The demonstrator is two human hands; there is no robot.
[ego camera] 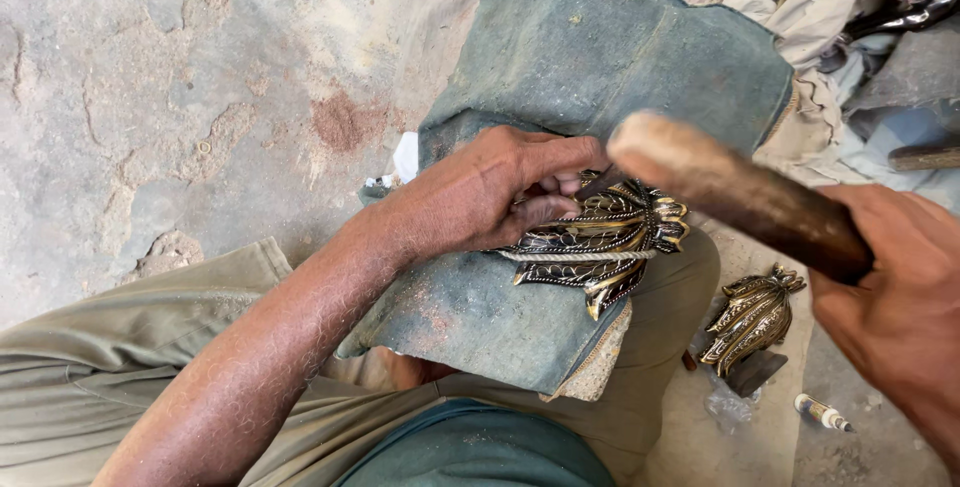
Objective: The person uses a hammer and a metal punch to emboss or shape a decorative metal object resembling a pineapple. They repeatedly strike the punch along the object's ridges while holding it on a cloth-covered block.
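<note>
Bare floor (150,97) lies open at left. The left hand (480,192) pins a brass ornament (600,242) onto a denim pad (590,57) on the lap. The right hand (900,307) grips a wooden handle (740,197) above it. 1 more ornament (752,319) lies near the pad's right edge.

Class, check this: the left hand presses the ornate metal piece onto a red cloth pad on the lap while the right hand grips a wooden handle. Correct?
One detail is wrong: the head view shows the cloth pad is grey-blue, not red. The left hand does press the ornate metal piece onto it, and the right hand grips the wooden handle.
</note>
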